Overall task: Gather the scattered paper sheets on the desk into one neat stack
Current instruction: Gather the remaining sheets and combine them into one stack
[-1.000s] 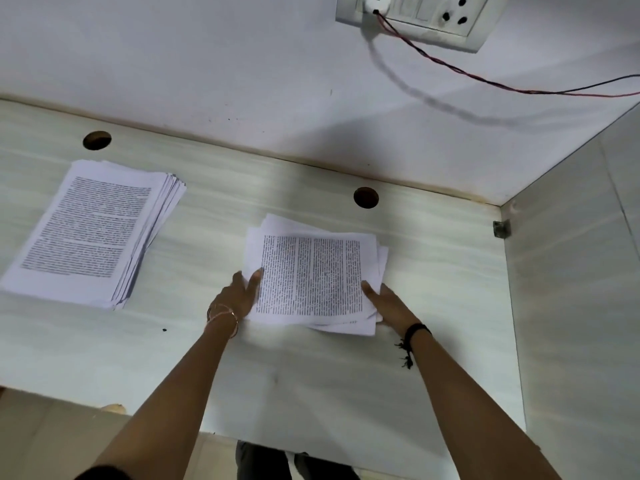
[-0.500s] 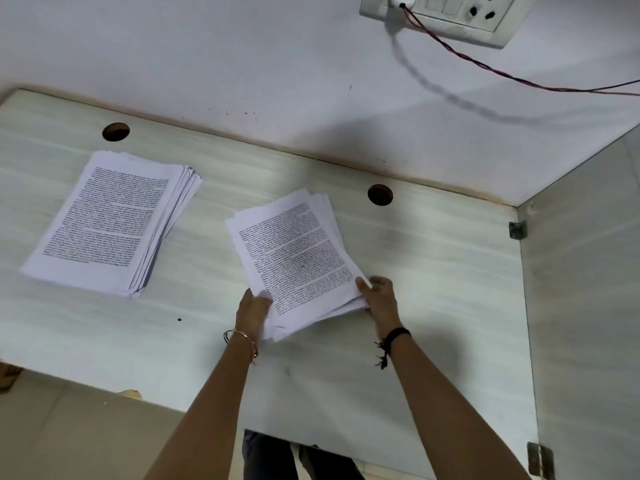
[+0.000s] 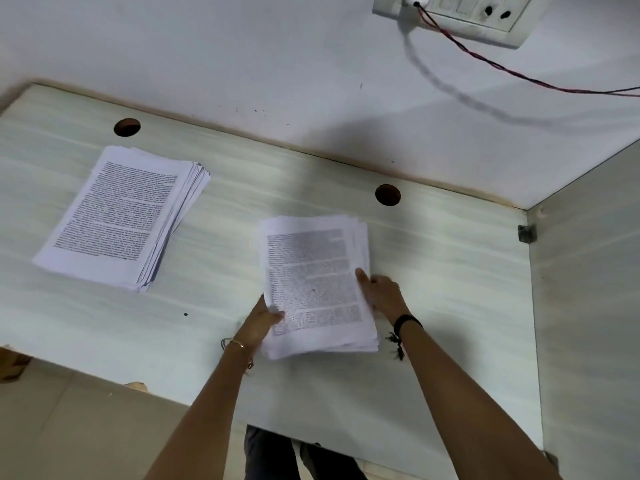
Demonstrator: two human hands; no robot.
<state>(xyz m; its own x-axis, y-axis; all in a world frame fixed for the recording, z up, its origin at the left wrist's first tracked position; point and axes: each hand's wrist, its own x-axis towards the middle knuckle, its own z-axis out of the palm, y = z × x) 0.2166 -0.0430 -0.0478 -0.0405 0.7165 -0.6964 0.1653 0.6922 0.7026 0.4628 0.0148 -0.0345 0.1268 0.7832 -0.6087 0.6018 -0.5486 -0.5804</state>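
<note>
Centre frame: left hand [image 3: 264, 318] and right hand [image 3: 382, 293] pinched opposite side edges of the paper bundle [image 3: 311, 271], presumably to square it before joining the stack [image 3: 119, 216] at upper left.

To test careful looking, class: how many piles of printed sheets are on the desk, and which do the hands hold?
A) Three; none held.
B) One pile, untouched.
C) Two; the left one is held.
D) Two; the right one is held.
D: the left hand and right hand grip the right pile by its sides, while the left pile lies untouched.
</note>
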